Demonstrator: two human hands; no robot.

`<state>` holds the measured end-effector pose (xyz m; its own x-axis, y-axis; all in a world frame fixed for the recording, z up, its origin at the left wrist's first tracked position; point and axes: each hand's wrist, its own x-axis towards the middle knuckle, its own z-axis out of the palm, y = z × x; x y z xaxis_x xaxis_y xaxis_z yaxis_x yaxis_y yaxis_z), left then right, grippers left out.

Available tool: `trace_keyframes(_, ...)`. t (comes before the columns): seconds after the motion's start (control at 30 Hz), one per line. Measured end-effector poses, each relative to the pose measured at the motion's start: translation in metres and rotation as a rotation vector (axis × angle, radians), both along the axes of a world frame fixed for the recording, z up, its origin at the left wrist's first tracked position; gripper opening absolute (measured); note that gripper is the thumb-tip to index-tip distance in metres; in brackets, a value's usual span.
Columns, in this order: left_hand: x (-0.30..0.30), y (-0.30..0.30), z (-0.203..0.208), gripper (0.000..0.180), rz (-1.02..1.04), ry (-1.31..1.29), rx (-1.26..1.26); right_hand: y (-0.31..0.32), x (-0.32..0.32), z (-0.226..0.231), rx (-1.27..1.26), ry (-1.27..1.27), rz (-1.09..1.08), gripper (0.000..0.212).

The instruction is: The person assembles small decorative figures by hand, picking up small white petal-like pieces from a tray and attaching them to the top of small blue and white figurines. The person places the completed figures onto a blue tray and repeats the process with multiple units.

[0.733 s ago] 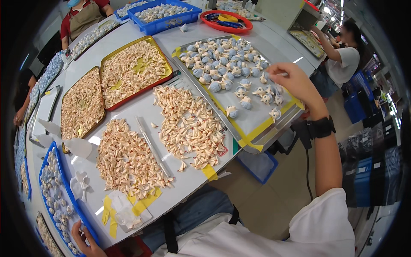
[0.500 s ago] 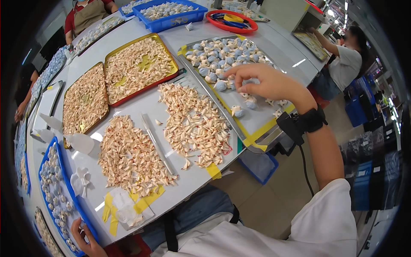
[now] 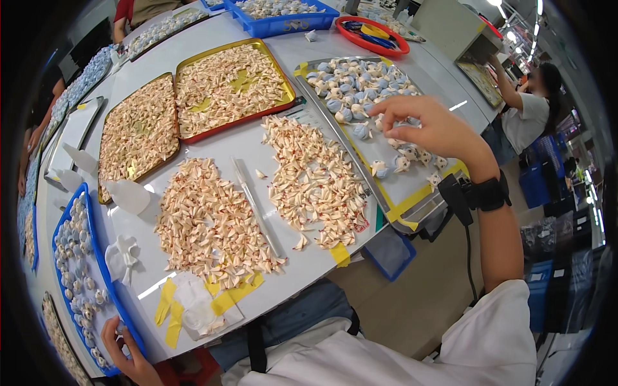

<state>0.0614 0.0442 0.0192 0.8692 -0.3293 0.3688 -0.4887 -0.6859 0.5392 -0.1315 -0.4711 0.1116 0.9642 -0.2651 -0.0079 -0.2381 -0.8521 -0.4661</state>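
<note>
My right hand (image 3: 428, 125) hovers over a silver tray (image 3: 402, 199) edged with yellow tape. Its fingers are bent and apart, and nothing shows between them. Beneath and beyond it lie many small blue-and-white figures (image 3: 360, 83), crowded at the far end and looser toward the near end. A dark band with a cable circles the right wrist. At lower left, my left hand (image 3: 129, 357) rests at the rim of a blue tray (image 3: 96, 251) of similar small figures (image 3: 77, 257). Its thumb and fingers are apart, with no held thing visible.
Two piles of small cream pieces (image 3: 206, 225) (image 3: 315, 180) flank a slim white stick (image 3: 254, 209). Behind stand two gold trays (image 3: 138, 135) (image 3: 232, 87) of such pieces. White bottles (image 3: 129, 196), a blue bin (image 3: 283, 24) and a red round tray (image 3: 373, 37) surround them. Other people work nearby.
The whole view has shifted, so the table's middle and right side sit further right in the picture. Both hands keep nearly the same places over their trays.
</note>
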Motion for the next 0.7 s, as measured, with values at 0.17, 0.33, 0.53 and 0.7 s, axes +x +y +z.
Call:
trace_keyframes(0.17,-0.001,-0.003,0.001,0.018,0.001,0.011,-0.03,-0.008,0.024,-0.01,-0.058,-0.01,0.12,0.007)
trace_keyframes(0.33,-0.004,-0.006,0.002,0.018,0.037,0.016,-0.036,-0.02,0.027,-0.002,0.078,0.188,0.05,0.008)
trace_keyframes(0.53,0.001,0.001,-0.001,0.018,0.043,-0.002,0.005,-0.014,0.033,0.009,-0.107,0.161,0.01,0.009)
trace_keyframes(0.7,0.001,-0.002,-0.002,0.018,0.047,-0.005,0.01,-0.047,0.038,-0.011,-0.096,-0.004,0.092,0.008)
